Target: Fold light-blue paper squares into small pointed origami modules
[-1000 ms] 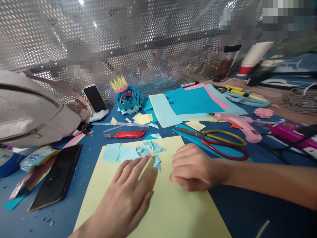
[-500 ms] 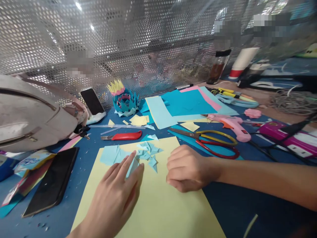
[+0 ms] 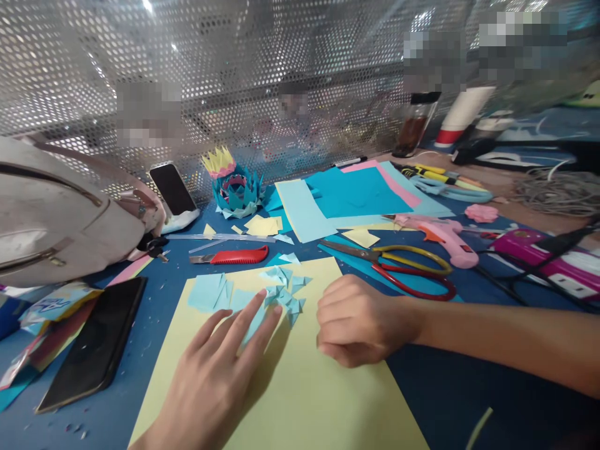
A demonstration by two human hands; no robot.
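Observation:
My left hand (image 3: 220,362) is open over a yellow paper sheet (image 3: 319,400), palm down with fingers apart. Its fingertips touch or hover just at a cluster of small folded light-blue paper pieces (image 3: 284,297); I cannot tell which. Left of the cluster lies a stack of light-blue paper squares (image 3: 209,292), while another light-blue piece is partly hidden beneath the fingers. On the sheet's right side my right hand (image 3: 351,322) rests closed in a fist, and its inside is hidden.
Beyond the sheet lie a red utility knife (image 3: 241,255), scissors (image 3: 403,262), a pink glue gun (image 3: 440,234) and coloured papers (image 3: 359,194). A blue paper flower (image 3: 238,190) stands behind. Left are a phone (image 3: 96,344) and backpack (image 3: 65,212); right, a purple power strip (image 3: 544,253).
My left hand has shifted slightly right and its fingers have spread. Some folded light-blue pieces have moved a little. My right hand stays in nearly the same place.

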